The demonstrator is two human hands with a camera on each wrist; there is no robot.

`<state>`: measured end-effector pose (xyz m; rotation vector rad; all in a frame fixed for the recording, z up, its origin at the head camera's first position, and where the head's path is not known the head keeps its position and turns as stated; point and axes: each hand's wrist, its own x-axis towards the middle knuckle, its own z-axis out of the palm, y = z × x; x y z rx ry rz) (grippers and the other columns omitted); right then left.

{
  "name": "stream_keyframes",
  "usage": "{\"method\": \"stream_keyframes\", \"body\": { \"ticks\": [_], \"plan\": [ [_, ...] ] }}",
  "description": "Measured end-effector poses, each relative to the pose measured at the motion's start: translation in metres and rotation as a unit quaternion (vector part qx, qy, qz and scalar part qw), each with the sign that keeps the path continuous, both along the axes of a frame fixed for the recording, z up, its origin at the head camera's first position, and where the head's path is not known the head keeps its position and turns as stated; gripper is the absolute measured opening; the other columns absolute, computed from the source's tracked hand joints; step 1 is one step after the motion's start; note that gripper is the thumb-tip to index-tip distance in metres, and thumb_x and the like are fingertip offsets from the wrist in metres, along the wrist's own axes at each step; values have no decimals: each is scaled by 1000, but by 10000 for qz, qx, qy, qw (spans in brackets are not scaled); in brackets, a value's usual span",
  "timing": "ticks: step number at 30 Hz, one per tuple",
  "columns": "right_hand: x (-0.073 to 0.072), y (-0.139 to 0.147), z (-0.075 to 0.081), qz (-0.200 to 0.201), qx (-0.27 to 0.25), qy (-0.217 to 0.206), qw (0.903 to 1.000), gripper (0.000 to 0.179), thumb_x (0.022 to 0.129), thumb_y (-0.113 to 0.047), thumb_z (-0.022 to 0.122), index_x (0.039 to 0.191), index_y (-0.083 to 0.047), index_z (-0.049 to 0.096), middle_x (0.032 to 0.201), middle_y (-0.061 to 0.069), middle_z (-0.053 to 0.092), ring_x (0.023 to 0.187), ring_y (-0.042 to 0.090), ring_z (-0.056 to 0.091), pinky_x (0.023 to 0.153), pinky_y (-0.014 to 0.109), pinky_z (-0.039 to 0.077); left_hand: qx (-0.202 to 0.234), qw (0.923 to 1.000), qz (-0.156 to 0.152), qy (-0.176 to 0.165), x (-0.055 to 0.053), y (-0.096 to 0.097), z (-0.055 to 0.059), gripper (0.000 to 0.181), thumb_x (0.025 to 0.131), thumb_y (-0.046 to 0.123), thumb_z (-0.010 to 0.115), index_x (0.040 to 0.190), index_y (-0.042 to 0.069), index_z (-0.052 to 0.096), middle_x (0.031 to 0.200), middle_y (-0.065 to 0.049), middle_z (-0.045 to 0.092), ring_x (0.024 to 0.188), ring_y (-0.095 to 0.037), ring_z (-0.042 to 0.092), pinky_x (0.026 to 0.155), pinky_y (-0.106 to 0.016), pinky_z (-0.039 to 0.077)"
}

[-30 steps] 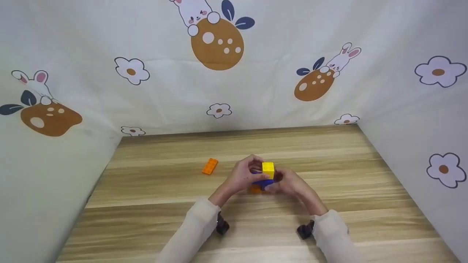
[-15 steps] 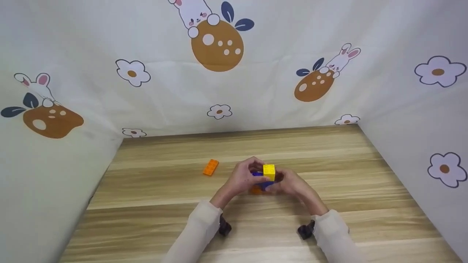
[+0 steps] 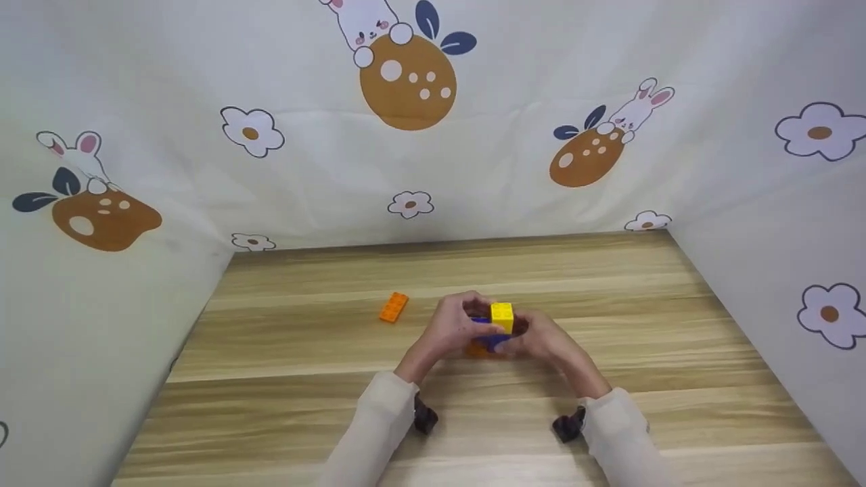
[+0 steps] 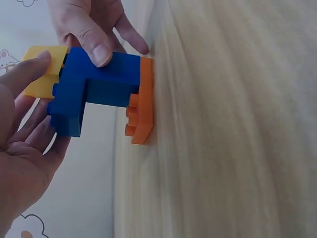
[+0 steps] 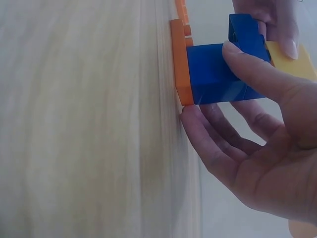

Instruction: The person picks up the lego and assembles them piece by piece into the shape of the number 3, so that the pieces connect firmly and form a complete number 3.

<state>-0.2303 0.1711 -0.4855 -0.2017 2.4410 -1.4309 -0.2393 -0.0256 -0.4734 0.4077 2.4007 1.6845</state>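
Observation:
A small stack of toy building bricks stands between both hands. Its base is an orange plate (image 4: 145, 106) on the wooden table. On one end of that plate sits a blue brick (image 5: 210, 74), and a second blue brick (image 4: 69, 94) lies across the top, jutting out. A yellow brick (image 3: 501, 317) is against the upper blue brick's studs. My left hand (image 3: 458, 325) pinches the yellow brick, thumb on its side, other fingers behind the upper blue brick. With its thumb on the blue bricks, my right hand (image 3: 541, 336) holds the stack, one fingertip beside the orange plate's edge.
Another orange plate (image 3: 394, 308) lies on the wooden table (image 3: 311, 325), left of the hands. Cloth walls (image 3: 325, 176) printed with rabbits and flowers enclose the table at the back and both sides. Dark wrist devices (image 3: 569, 426) hang under both cuffs.
The yellow brick sits very slightly lower over the blue bricks, and my left forearm has shifted a little to the right. Both hands keep their hold; the head view has moved slightly.

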Motion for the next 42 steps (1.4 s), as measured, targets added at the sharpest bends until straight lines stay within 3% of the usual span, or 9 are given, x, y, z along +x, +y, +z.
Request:
{"method": "stream_keyframes", "body": {
  "ticks": [8, 15, 20, 27, 36, 40, 42],
  "plan": [
    [0, 0, 3, -187, 138, -163, 9996, 56, 78, -14, 86, 130, -10, 65, 130, 14, 67, 119, 30, 60, 113, 53, 41, -220, 9996, -120, 120, -1, 1, 2, 34, 79, 26, 86, 108, 18, 70, 110, 0, 74, 101, -14, 69, 97, -36, 56],
    [0, 1, 5, -244, 246, -178, 9992, 55, 78, -16, 86, 129, -12, 66, 128, 11, 67, 118, 29, 61, 112, 53, 41, 64, 9997, -93, 225, -1, 1, -3, 37, 78, 29, 86, 110, 16, 71, 112, -1, 74, 102, -15, 69, 97, -36, 56],
    [0, 2, 4, -58, 176, 124, 9998, 52, 78, -13, 86, 126, -8, 68, 125, 13, 69, 115, 29, 61, 110, 53, 43, 310, 9993, -62, 215, 0, 0, -8, 40, 78, 29, 86, 113, 15, 70, 115, -3, 73, 105, -17, 69, 98, -37, 56],
    [-2, 2, 1, -87, 89, 156, 9998, 53, 76, -13, 87, 126, -12, 68, 127, 10, 68, 119, 30, 59, 112, 54, 41, 366, 9984, -77, 432, 3, 0, -13, 40, 80, 31, 84, 114, 15, 69, 117, -2, 72, 107, -17, 67, 99, -35, 55],
    [0, -1, 2, -239, 126, -21, 9996, 54, 78, -14, 86, 128, -15, 67, 128, 9, 67, 121, 30, 59, 113, 54, 40, -105, 9998, 9, 138, 8, -1, 0, 40, 83, 30, 81, 117, 19, 64, 121, -1, 69, 112, -19, 63, 103, -41, 52],
    [1, -2, 1, -195, 49, -49, 9998, 51, 78, -12, 86, 126, -13, 68, 124, 8, 69, 115, 27, 61, 111, 54, 42, -59, 9997, -17, 239, 8, -8, -1, 48, 83, 34, 80, 125, 17, 64, 125, -2, 69, 117, -24, 63, 104, -42, 51],
    [0, -2, 0, -191, 25, -65, 9998, 51, 78, -11, 86, 125, -12, 68, 121, 9, 70, 113, 27, 62, 111, 53, 42, 79, 9988, 77, 471, 7, -15, -1, 51, 83, 33, 80, 127, 13, 63, 125, -5, 69, 119, -28, 64, 104, -42, 51]
  ]
}}
